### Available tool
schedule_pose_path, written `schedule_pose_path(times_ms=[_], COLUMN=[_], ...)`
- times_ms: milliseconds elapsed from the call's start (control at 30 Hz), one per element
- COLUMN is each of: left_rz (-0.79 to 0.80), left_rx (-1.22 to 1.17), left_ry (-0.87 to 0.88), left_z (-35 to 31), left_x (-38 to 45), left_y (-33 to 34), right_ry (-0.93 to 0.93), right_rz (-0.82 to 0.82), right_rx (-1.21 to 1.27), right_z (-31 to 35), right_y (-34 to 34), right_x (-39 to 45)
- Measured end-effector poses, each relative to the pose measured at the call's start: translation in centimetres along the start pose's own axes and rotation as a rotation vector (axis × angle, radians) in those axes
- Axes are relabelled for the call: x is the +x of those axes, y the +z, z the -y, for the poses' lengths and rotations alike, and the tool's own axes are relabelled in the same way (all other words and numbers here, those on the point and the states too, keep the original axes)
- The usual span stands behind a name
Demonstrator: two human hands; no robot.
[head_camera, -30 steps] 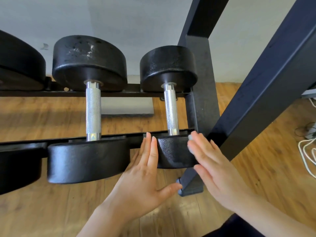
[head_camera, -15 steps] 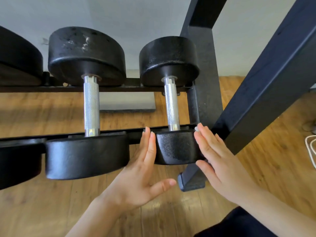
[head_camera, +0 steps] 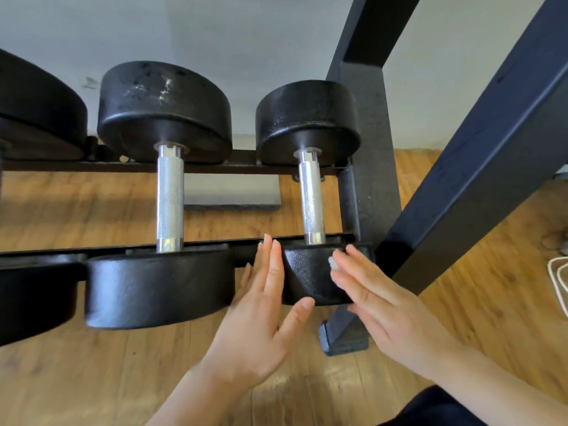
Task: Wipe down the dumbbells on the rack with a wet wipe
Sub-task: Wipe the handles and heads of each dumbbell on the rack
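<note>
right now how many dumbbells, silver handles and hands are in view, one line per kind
dumbbells: 3 (the one at the left edge only partly in view)
silver handles: 2
hands: 2, left hand and right hand
total: 7

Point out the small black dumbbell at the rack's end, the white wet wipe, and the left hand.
Small black dumbbell with knurled steel handle point(head_camera: 312, 207): head view, mid handle.
White wet wipe point(head_camera: 333, 263): head view, scrap showing at the right fingertips.
Left hand point(head_camera: 261, 318): head view, back of the hand.
</note>
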State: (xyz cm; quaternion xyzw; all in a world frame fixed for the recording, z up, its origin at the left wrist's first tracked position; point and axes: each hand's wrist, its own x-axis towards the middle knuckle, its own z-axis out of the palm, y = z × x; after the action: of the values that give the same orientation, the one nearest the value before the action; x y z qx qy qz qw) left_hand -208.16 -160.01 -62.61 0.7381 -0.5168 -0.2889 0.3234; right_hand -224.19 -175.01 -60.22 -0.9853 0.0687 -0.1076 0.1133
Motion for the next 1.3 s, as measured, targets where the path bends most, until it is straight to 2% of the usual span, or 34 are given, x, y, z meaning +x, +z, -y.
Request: schedule_pose_path(times_ms=[100,200,333,533,633,767,900,967,1133,1300], left_rz=[-0.050,-0.089,-0.086,0.032,0.085,0.059,0.111,0.127,0.133,0.088], left_rx=[-0.045,-0.040,-0.028,0.052,0.085,0.036,0.033,0.055,0.025,-0.003], left_ry=[-0.054,-0.047,-0.079,-0.132,-0.105,-0.055,-0.027,-0.027,-0.037,0.006], left_z=[-0.3,-0.4,-0.9,-1.6,-1.3,-0.8,-0.5,-0.5,-0.5,-0.3], left_x=[0.5,1.1,1.3,1.8,1.9,1.9,2.1,2.3,2.8,2.7], left_y=[0.5,1.0,1.3,0.7,0.3,0.2,-0.1,-0.2,-0.7,-0.4], right_ry=[-0.189,-0.133,-0.163,-0.049,-0.141,-0.256,-0.143,-0.083,-0.213,-0.161], right_rz=[0.037,-0.019,-0.145,0.109,0.203,0.408,0.395,0.412,0.640,0.655], right_rx=[0.049,0.229,0.067,-0.156,-0.224,-0.288,-0.377,-0.339,-0.252,-0.341], right_z=[-0.8,-1.4,-2.9,-6.7,-6.8,-6.3,-6.1,-6.0,-5.4,-6.4], right_y=[-0.2,-2.4,-4.2,-1.4,-0.8,-2.1,-3.1,-3.2,-3.6,-4.9], right_x=[0.0,1.7,8.0,14.9,14.2,12.9,14.9,15.1,14.7,17.6])
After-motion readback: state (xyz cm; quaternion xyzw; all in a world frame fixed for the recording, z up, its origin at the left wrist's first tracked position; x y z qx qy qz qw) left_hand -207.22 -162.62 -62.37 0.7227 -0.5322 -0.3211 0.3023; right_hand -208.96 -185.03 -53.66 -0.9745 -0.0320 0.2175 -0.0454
